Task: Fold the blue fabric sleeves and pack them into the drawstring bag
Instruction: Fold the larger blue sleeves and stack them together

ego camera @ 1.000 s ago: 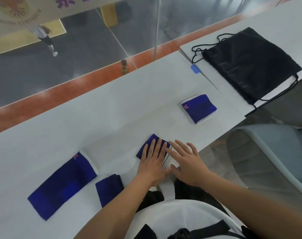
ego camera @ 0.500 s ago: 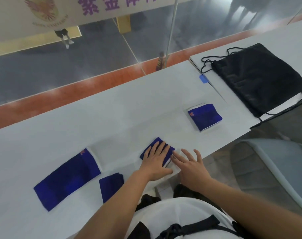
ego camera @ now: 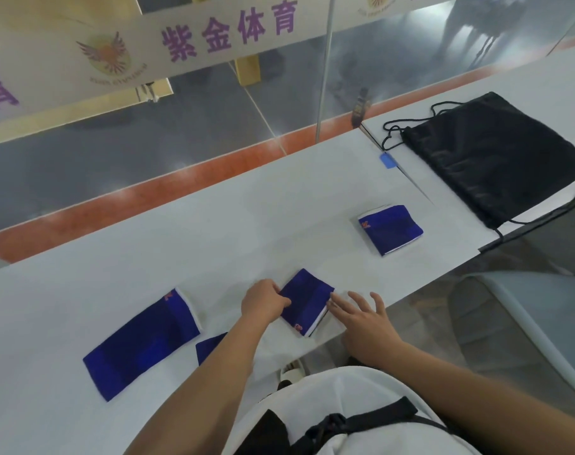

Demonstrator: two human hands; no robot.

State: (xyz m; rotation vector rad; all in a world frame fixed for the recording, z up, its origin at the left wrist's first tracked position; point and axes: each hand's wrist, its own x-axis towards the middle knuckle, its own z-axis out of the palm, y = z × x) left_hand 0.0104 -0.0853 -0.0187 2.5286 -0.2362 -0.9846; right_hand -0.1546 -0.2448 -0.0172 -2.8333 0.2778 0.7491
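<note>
- White table (ego camera: 213, 224) runs along a glass wall, with a grey floor and an orange stripe showing beyond the glass.
- Fingers (ego camera: 281, 302) of the left hand (ego camera: 263, 303) are curled and bunched together, gripping the nine o'clock edge of the folded sleeve (ego camera: 307, 303), with the thumb on top of the cloth.
- Fingers (ego camera: 340, 303) of the right hand (ego camera: 365, 320) are straight and spread, and their tips touch the sleeve's three o'clock edge, by the white trim.
- That folded sleeve lies flat on the table between the two hands, near the table's six o'clock edge, with a small red mark at its near corner.
- At nine o'clock from the left hand lies an unfolded sleeve (ego camera: 141, 343), stretched out long, white trim at its far end.
- Just beside it, a smaller blue piece (ego camera: 209, 349) is partly hidden under the left forearm.
- At two o'clock from the hands, apart from them, sits a second folded sleeve (ego camera: 391, 229), with white edges showing.
- Farther out at two o'clock, the black drawstring bag (ego camera: 496, 159) lies flat on an adjoining table, its cords looping out at both ends.
- A blue tape patch (ego camera: 388, 160) sits at the seam between the two tables.
- A grey chair (ego camera: 525, 323) stands at three o'clock, below the table edge.
- A banner (ego camera: 213, 31) with purple characters hangs at twelve o'clock on the glass.
</note>
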